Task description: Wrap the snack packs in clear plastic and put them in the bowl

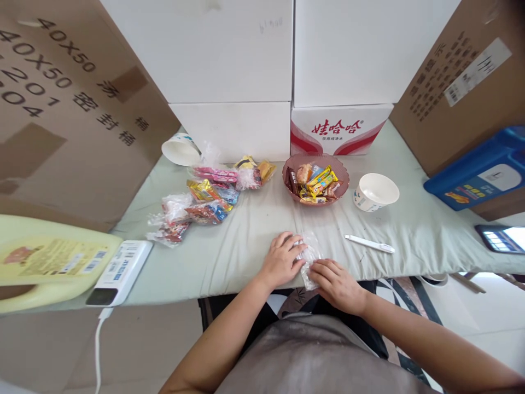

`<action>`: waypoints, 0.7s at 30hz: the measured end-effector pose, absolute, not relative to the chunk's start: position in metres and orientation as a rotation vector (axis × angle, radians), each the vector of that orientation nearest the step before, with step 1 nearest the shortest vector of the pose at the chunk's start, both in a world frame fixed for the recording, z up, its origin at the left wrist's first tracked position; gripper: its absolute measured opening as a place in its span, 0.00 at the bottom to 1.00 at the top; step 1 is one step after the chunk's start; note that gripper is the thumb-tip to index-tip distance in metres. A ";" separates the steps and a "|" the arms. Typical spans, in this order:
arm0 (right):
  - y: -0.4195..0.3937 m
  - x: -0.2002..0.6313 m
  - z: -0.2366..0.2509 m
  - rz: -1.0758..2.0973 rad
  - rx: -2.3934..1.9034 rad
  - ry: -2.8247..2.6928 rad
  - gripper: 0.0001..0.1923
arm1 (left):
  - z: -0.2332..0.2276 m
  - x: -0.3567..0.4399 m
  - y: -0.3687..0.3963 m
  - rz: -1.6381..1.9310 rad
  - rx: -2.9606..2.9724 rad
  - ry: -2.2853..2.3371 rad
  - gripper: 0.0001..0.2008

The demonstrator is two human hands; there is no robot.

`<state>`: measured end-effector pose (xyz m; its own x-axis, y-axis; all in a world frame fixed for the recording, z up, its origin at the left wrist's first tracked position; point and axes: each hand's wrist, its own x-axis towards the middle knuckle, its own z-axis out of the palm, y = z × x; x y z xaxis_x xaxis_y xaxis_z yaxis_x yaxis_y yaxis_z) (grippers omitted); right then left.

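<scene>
A crumpled clear plastic bag lies at the front edge of the cloth-covered table. From its left side, my left hand holds it, with the fingers bent over the film. My right hand grips the bag's lower right part, fingers close together; its thumb is hidden. Beyond the hands stands a pinkish scalloped bowl with wrapped snacks in it. Several filled clear bags of snacks lie to the left. A white box cutter with a slim handle rests to the right of my hands.
A paper cup stands right of the bowl; another cup lies tipped at back left. White boxes and cardboard cartons wall the table. A yellow jug, white power bank, blue bottle and phone flank the sides.
</scene>
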<state>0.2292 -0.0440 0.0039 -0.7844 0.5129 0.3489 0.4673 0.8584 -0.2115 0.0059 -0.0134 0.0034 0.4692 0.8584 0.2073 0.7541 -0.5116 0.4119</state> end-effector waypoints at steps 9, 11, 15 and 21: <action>-0.050 0.227 0.009 0.300 -0.569 -2.605 0.14 | 0.014 0.005 -0.015 0.420 2.478 1.263 0.26; -0.043 0.226 0.014 0.333 -0.550 -2.621 0.14 | 0.013 0.005 -0.014 0.434 2.463 1.242 0.29; -0.019 0.222 0.021 0.384 -0.683 -2.640 0.15 | 0.007 0.001 -0.011 0.565 2.370 1.224 0.33; 0.017 0.203 0.021 0.304 -1.124 -2.635 0.12 | -0.003 -0.002 -0.007 0.689 2.301 1.238 0.41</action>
<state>0.2032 0.0173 0.0214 -0.6669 0.7290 0.1546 0.6747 0.6787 -0.2900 -0.0024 -0.0072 -0.0034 0.4763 0.8517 0.2186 0.6349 -0.5051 0.5846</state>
